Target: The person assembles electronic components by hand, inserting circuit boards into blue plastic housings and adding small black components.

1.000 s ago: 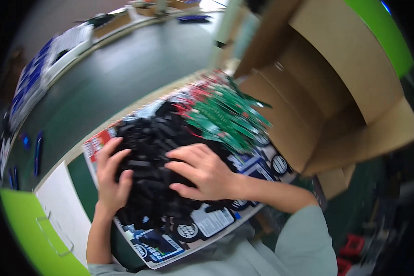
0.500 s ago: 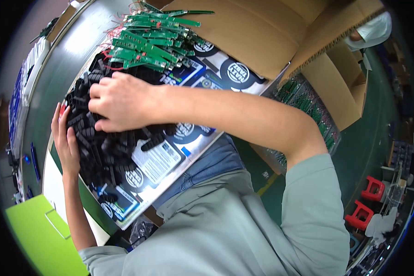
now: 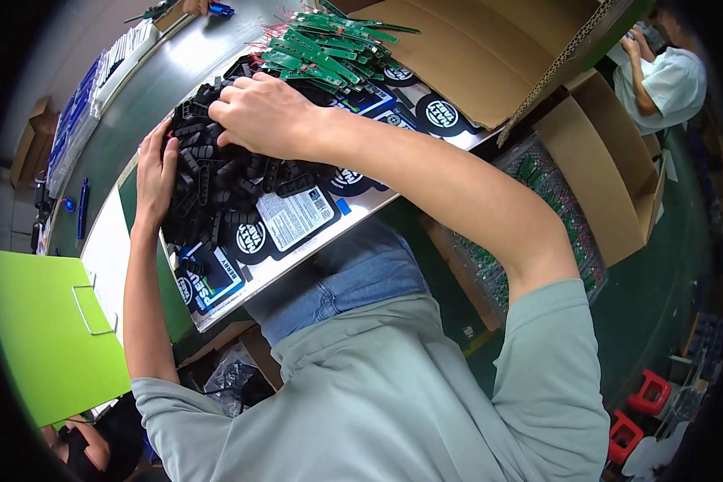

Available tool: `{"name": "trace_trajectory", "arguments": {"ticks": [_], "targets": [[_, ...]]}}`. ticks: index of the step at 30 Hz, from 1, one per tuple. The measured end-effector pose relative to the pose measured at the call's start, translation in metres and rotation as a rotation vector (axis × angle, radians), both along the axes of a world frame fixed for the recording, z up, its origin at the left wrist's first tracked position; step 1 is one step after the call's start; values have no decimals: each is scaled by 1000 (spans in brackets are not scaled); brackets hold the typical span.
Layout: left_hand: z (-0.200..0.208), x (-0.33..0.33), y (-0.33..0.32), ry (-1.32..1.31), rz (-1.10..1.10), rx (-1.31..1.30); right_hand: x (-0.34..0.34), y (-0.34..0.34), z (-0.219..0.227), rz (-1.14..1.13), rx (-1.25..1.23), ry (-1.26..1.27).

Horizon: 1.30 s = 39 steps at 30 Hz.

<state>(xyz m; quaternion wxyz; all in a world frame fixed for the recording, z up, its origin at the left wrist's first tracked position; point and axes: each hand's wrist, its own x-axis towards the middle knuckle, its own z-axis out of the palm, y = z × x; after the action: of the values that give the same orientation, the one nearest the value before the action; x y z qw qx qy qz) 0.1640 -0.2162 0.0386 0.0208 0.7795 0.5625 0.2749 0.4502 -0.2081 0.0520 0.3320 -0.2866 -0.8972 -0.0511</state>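
Observation:
A heap of small black plastic parts (image 3: 209, 181) covers the left side of a printed board (image 3: 259, 269) in front of me. My right hand (image 3: 267, 116) is over the upper part of the heap, fingers curled down among the parts; whatever its fingertips grip is hidden. Along the heap's left edge rests my left hand (image 3: 156, 178), with fingers stretched out and thumb apart. A bit of red shows by its fingertips. Behind the heap lies a pile of narrow green circuit boards (image 3: 325, 50) with thin red wires.
A large open cardboard box (image 3: 458, 60) stands at the far right. Beyond my right arm are bagged green boards (image 3: 538, 181) and another open carton (image 3: 598, 165). A lime-green panel (image 3: 52, 329) is at left, near a blue pen (image 3: 83, 209). A co-worker (image 3: 667, 84) works at upper right.
The view has shifted, so the table and heap sit higher and farther right. My right hand has moved slightly right over the heap; my left stays at its edge. More of the co-worker shows.

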Motion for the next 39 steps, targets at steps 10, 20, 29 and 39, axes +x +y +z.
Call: {"name": "trace_trajectory", "arguments": {"ticks": [10, 20, 29, 39], "targets": [[0, -5, 1, -281, -95, -43, 24, -7, 7, -2, -205, 410], [-3, -16, 0, -450, -39, 8, 49, -37, 6, 22, -485, 547], [5, -28, 11, -493, -65, -99, 62, -27, 2, 79, -980, 955], [1, -26, 19, -498, -93, -88, 51, -17, -9, 14, -978, 1048]]}}
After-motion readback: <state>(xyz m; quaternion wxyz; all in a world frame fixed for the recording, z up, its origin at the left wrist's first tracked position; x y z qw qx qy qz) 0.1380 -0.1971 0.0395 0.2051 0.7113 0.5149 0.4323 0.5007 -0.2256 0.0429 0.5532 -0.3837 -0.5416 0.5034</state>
